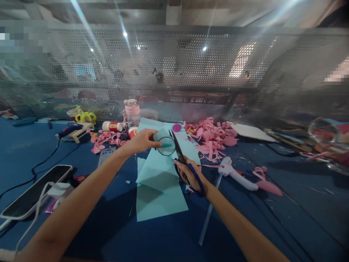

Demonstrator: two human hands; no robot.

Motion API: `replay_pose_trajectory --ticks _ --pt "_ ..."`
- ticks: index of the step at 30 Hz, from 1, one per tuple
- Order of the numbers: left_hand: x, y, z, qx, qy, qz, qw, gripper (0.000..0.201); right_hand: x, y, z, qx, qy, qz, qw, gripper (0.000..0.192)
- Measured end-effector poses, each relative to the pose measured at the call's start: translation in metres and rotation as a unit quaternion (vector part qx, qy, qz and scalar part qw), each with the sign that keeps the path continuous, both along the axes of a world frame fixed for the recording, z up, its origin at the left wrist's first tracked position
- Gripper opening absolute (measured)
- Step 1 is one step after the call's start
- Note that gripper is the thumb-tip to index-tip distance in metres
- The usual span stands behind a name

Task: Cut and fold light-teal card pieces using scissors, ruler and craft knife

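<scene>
The left hand (141,141) pinches the paper (160,171) taut at 12 o'clock while the right hand (189,174), closed through the handles, works the scissors (177,151) along its drawn circle.

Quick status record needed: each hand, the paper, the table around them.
left hand: pinches light blue paper beside a drawn circle
right hand: holds scissors, blades at the circle
paper: several light blue sheets overlapping
table: blue; pink scraps, white glue gun, clear glue stick, phone at left
</scene>
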State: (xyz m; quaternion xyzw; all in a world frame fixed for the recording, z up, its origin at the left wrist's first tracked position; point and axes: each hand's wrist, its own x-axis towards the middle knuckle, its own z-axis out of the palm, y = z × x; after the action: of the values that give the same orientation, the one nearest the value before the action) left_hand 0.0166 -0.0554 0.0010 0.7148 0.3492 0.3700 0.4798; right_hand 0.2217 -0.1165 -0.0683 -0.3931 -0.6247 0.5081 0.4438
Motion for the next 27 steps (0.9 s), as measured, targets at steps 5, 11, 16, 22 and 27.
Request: replay_pose_trajectory --ticks 5,11,16,22,27 --pt "0.020 -0.003 -0.020 -0.087 -0.094 0.011 0.992 0.035 -0.003 0.005 -0.010 0.000 0.025 -0.028 0.999 0.034" --pt "0.039 -0.010 -0.037 -0.074 -0.261 0.058 0.961 0.047 -0.007 0.004 -0.010 0.007 0.039 -0.045 0.998 0.033" --pt "0.035 -0.008 -0.031 -0.024 -0.238 0.080 0.968 0.045 -0.009 0.000 -0.006 0.000 0.031 -0.052 0.998 0.035" --pt "0.029 -0.006 -0.028 0.045 -0.197 0.120 0.972 0.046 -0.007 0.002 -0.007 -0.010 0.006 -0.049 0.999 0.037" --pt "0.025 -0.007 -0.024 0.078 -0.171 0.116 0.975 0.044 -0.004 0.002 -0.008 -0.007 -0.001 -0.034 0.999 0.038"
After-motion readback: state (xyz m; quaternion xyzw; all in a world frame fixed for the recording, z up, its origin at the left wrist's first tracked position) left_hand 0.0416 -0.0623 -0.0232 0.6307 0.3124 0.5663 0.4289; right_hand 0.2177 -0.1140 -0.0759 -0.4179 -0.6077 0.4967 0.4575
